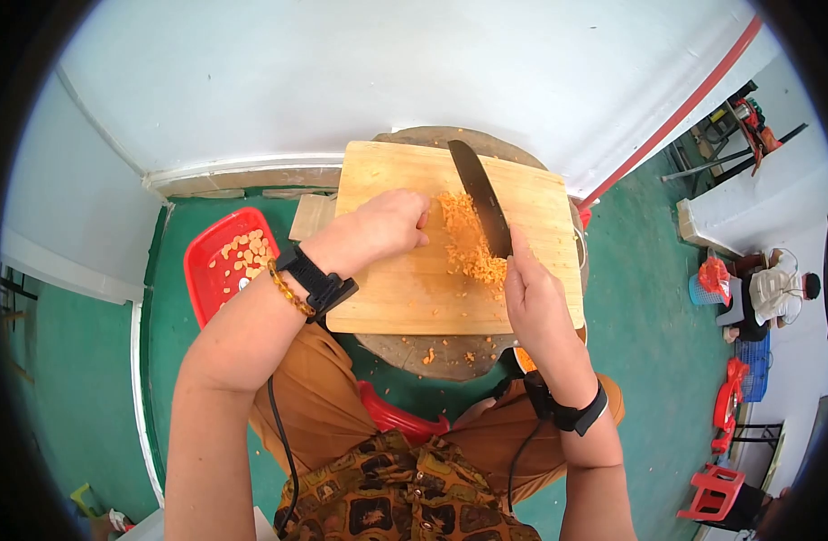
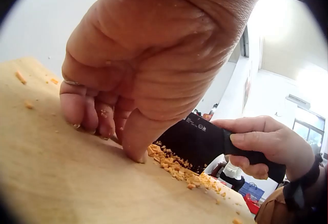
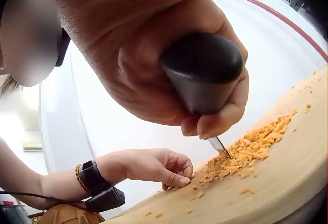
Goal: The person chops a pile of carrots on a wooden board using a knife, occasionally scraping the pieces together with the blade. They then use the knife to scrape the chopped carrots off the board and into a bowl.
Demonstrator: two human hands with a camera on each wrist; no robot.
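Note:
My right hand [image 1: 537, 302] grips the black handle of a kitchen knife [image 1: 482, 200]. Its broad dark blade lies along the right side of a heap of finely chopped orange vegetable [image 1: 465, 236], pointing away from me. The heap is spread on a wooden cutting board [image 1: 387, 302]. Left of the heap, my left hand [image 1: 388, 230] is on the board with its fingers curled. In the left wrist view, the thumb and fingertips [image 2: 136, 154] meet the wood and hold nothing. A few orange crumbs cling to the fingers.
Under the board stands a round wooden block [image 1: 423, 359] with scattered bits on it. A red basin [image 1: 197, 270] of orange slices sits on the green floor at the left. Part of a bowl [image 1: 525, 359] shows below the right wrist. Another person [image 1: 774, 288] is at far right.

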